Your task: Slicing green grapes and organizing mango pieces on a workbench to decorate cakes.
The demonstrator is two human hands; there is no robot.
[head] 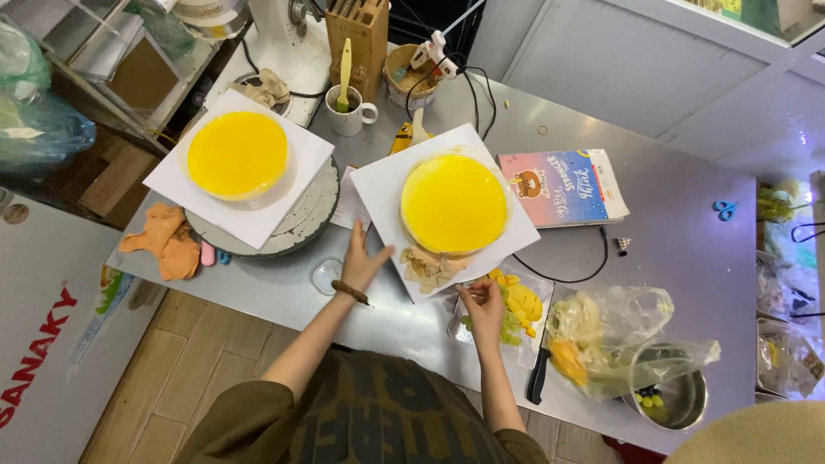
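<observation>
- The left hand [361, 262] lies open with fingers spread, touching the near left edge of the white square board [382, 193] and gripping nothing.
- The right hand [483, 301] hovers at the board's near corner, fingers pinched together (whether anything sits between them, I cannot tell).
- On that board sits a round yellow glazed cake [453, 204], with a crumpled scrap of beige paper [430, 268] just in front of it.
- Just right of the right hand, cut yellow and green fruit pieces [520, 308] lie on the steel surface [679, 232].
- A black-handled knife [539, 371] rests beside them.
- A second yellow cake [237, 155] stands on a turntable [301, 225], well to the left.
</observation>
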